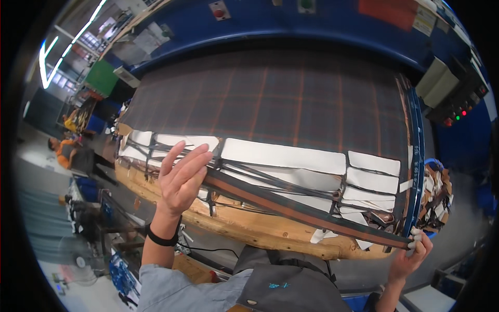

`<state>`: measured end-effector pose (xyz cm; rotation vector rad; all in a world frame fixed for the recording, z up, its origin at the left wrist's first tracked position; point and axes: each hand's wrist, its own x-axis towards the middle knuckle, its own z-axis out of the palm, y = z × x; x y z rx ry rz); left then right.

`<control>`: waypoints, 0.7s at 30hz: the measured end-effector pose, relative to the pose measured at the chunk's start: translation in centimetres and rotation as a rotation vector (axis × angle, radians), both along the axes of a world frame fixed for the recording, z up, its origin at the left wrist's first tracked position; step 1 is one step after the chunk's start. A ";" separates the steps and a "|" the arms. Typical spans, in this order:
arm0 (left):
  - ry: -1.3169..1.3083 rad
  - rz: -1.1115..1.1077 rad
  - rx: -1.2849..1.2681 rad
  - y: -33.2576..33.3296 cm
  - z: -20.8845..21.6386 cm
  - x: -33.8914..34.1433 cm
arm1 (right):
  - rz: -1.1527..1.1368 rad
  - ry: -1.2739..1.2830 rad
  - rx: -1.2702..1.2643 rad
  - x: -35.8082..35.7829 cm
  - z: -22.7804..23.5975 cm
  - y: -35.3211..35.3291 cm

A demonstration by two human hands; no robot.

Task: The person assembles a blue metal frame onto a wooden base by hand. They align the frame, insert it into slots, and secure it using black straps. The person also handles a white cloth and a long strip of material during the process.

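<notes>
Blue machine housing (260, 23) curves across the back of the workshop, strip lights glowing at upper left; before it spreads dark plaid cloth (280, 99), orange lines running through it, and along the near side a worn wooden edge (249, 229); counting now, one person in orange (63, 153) off to the left, one bin of scraps (436, 195) at the right, at least six white panels (283, 155) between dark cut bands, and one long dark strip (291, 208) with a rust stripe, stretched slantwise over them from hand to hand; left hand (184, 179), fingers long and slightly parted, at the strip's upper end, any grip hidden from view; right hand (416, 247), fingers drawn together, pinching the lower end by the table corner.
</notes>
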<state>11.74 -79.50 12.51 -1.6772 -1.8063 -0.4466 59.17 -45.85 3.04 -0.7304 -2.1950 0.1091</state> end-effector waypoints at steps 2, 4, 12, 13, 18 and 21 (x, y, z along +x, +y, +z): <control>-0.007 -0.017 0.005 0.1 -0.2 -0.2 | 0.010 -0.008 -0.011 0.1 -0.2 0.1; -0.014 -0.023 0.004 0.4 -0.3 -0.3 | 0.011 0.026 -0.029 0.0 -0.1 0.1; -1.022 0.285 -0.392 -2.4 -4.8 -5.5 | 0.261 -0.305 -0.665 -4.3 1.1 -0.7; -1.147 0.283 -0.462 -3.1 -5.3 -6.8 | 0.252 -0.314 -0.814 -4.9 0.4 -0.7; -1.567 0.393 -0.507 -6.1 -6.6 -11.3 | 0.298 -0.339 -1.338 -9.4 -0.7 0.3; -1.683 0.503 -0.525 -9.3 -8.2 -14.0 | 0.336 -0.388 -1.349 -12.6 -1.3 0.7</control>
